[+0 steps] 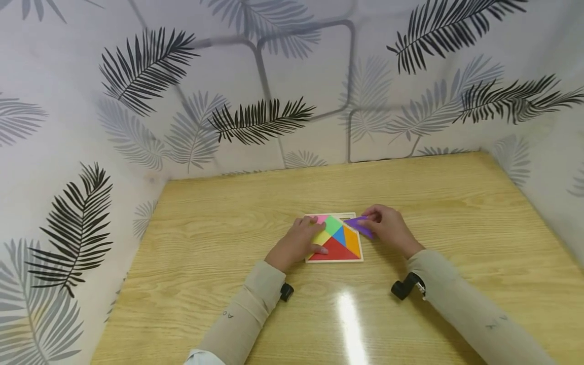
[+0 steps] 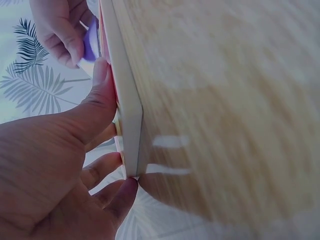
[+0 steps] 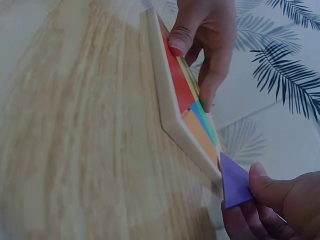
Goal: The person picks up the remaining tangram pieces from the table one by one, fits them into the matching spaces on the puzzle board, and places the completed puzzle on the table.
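A square wooden puzzle tray (image 1: 335, 260) lies on the table, holding red, yellow, green, blue, orange and pink flat pieces. My left hand (image 1: 317, 235) rests on the tray's left part, thumb on the red piece (image 1: 335, 251), fingers over the yellow and pink ones. In the left wrist view the thumb (image 2: 100, 75) lies against the tray's face beside its pale edge (image 2: 127, 110). My right hand (image 1: 371, 220) pinches a purple piece (image 1: 358, 224) at the tray's upper right corner. The right wrist view shows the purple piece (image 3: 235, 182) held just off the tray's rim (image 3: 165, 95).
The light wooden table (image 1: 228, 228) is walled at the back and both sides by white sheets printed with black leaves (image 1: 255, 119). A bright glare streak (image 1: 349, 324) lies on the tabletop close to me. Small black camera mounts (image 1: 403, 288) sit on both wrists.
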Tool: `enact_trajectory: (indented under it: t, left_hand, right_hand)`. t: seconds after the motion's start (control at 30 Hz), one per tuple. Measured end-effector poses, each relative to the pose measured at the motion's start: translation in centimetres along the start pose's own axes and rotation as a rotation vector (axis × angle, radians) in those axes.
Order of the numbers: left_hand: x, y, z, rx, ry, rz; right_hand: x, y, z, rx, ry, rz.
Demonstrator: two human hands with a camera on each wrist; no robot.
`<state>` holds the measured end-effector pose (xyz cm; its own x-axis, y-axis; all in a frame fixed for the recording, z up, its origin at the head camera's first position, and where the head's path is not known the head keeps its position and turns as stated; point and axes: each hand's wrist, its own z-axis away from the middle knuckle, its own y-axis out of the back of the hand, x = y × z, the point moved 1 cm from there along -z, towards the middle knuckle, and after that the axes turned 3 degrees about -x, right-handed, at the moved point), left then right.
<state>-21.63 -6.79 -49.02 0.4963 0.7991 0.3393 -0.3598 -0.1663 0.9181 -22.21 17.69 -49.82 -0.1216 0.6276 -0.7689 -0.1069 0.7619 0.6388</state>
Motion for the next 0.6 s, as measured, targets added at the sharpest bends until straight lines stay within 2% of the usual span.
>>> enact_trajectory:
  t: [0.23,0.6]
  left_hand:
    - [-0.3,-0.2,-0.2,-0.006,0.011,-0.014]
    - [-0.5,-0.3,-0.5,-0.001,0.009,-0.002]
  right_hand:
    - [-0.5,-1.3,-0.8,-0.030,-0.068,-0.067]
    - [-1.3,-2.0,-1.7,0.013,-0.070,-0.010]
